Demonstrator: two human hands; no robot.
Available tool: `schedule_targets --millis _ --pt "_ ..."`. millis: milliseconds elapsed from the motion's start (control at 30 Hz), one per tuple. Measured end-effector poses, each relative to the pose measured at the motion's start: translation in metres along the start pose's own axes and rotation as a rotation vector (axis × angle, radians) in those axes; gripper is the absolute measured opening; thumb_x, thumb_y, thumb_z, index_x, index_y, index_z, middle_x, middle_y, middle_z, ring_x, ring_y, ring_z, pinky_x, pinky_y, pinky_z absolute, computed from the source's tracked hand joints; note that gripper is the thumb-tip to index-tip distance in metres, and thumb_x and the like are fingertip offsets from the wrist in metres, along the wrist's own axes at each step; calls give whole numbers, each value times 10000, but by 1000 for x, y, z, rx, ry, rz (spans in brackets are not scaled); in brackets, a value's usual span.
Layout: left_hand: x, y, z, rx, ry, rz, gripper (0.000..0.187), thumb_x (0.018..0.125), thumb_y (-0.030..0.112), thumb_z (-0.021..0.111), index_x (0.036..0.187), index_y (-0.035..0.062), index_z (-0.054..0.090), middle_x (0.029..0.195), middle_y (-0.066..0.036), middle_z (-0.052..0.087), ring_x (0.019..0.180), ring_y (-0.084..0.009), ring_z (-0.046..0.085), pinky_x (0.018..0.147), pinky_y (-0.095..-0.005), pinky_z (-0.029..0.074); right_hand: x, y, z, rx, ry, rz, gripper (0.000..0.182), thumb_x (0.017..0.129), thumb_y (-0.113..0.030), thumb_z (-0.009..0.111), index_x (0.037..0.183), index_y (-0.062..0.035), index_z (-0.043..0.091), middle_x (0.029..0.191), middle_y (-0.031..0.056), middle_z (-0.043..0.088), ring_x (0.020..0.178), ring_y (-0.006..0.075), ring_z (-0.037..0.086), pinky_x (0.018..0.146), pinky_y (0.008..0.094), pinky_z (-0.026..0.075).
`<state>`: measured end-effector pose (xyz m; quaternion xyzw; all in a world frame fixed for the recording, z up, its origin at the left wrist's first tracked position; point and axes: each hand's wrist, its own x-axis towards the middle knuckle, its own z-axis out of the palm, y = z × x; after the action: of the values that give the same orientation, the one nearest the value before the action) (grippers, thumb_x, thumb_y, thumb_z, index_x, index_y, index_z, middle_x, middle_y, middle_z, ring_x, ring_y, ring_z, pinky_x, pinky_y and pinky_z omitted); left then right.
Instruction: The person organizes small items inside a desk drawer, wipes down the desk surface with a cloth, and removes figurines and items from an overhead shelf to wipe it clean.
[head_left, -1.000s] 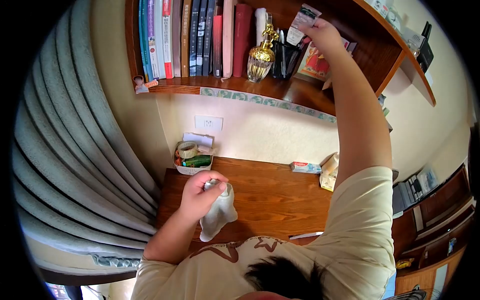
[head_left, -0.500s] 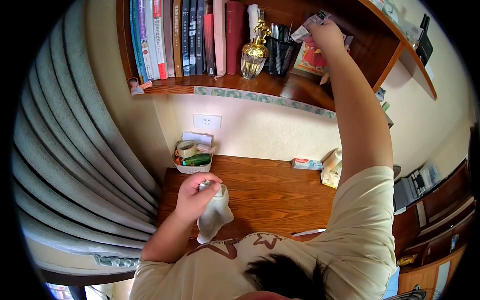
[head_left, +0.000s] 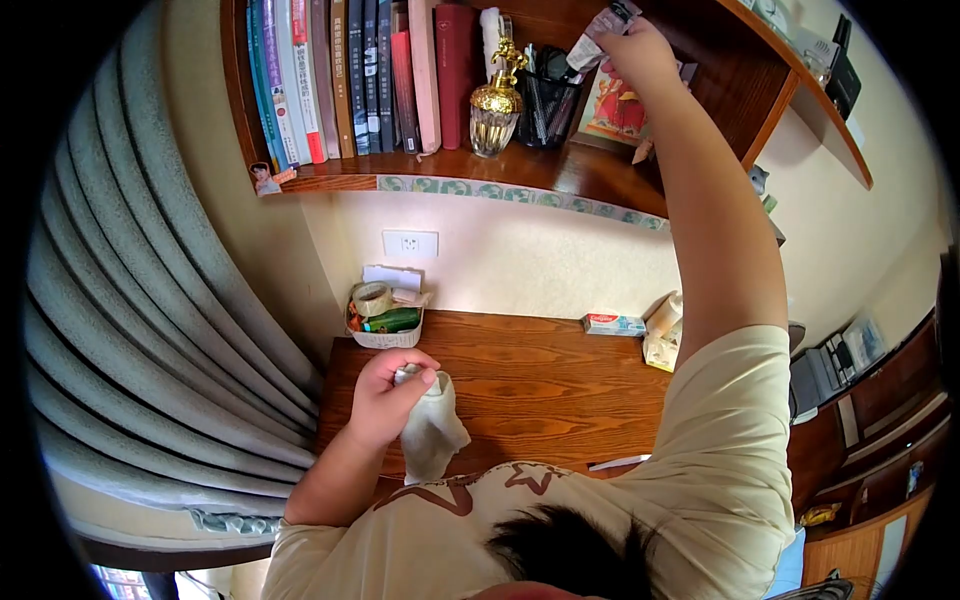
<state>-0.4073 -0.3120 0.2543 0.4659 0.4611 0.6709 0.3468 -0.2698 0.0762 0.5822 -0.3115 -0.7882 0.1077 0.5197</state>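
Below left grip [head_left: 390, 396], cloth [head_left: 433, 434] (white).

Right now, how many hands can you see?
2: the left hand holds a white cloth above the desk; the right hand holds a small packet at the shelf.

The curtain [head_left: 150, 300] is showing grey, the desk [head_left: 540, 400] is displaying grained reddish brown, the cloth [head_left: 432, 438] is looking off-white, the packet [head_left: 592, 44] is mixing grey with white; brown star outlines [head_left: 532, 478] are marking the cream shirt [head_left: 720, 420], and green motifs are repeating along the pale strip [head_left: 520, 196]
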Motion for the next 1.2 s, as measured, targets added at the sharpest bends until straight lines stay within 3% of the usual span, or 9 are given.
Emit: schedule_targets --millis 200,400,533,733,767,867,967,1067,1200 --pt "-2 0 3 -38 -21 -29 80 911 42 670 986 13 675 873 16 630 791 -57 540 709 -226 444 3 -5 0 -94 -262 163 262 857 -240 754 962 -29 640 782 72 696 617 122 656 503 249 489" --pt "-6 4 5 -9 4 14 73 908 35 665 975 9 675 863 16 629 793 -57 543 709 -228 444 8 3 4 -45 -427 148 275 851 -269 772 945 -37 659 736 58 662 552 112 584 473 263 463" --pt "-11 0 5 -39 9 -18 77 902 34 670 975 12 677 879 9 639 803 -65 557 724 -235 454 -11 -14 12 -13 -307 213 258 860 -289 762 955 -61 688 710 33 642 526 102 550 459 260 443" --pt "-14 -7 4 -3 27 -26 82 896 36 679 976 16 678 892 3 648 819 -74 568 736 -239 462 1 13 19 -64 -292 21 258 869 -319 740 979 -86 722 653 25 621 507 97 532 464 275 423" --pt "-14 -8 4 -24 19 -44 81 895 37 680 974 16 679 891 2 649 821 -76 568 737 -239 463 3 14 21 -358 -291 -123 263 866 -329 744 959 -84 720 657 22 625 504 95 525 473 273 425" --pt "-14 -4 7 -55 4 -71 76 895 38 682 968 16 680 890 2 649 822 -77 570 739 -241 464 -8 -3 24 -251 -250 57 218 863 -278 752 922 -77 691 680 -3 620 507 90 507 484 256 409" --pt "-15 -3 6 -6 13 -44 71 897 39 682 965 17 682 889 3 649 821 -76 569 738 -240 464 -7 7 17 124 -440 124 123 853 -109 712 938 -63 636 700 -12 585 523 94 493 461 251 364" --pt "-19 -7 2 -33 31 -49 74 898 39 682 969 17 684 891 3 649 825 -76 570 740 -241 465 -6 8 14 318 -498 271 88 833 -62 672 904 -51 621 699 20 586 526 107 492 449 263 368" --pt "-21 -4 2 -10 49 -24 76 899 41 683 971 17 684 900 -1 652 832 -78 572 745 -244 466 -7 -10 24 187 -286 384 82 816 -13 509 887 -18 551 694 98 567 535 165 519 417 319 382"
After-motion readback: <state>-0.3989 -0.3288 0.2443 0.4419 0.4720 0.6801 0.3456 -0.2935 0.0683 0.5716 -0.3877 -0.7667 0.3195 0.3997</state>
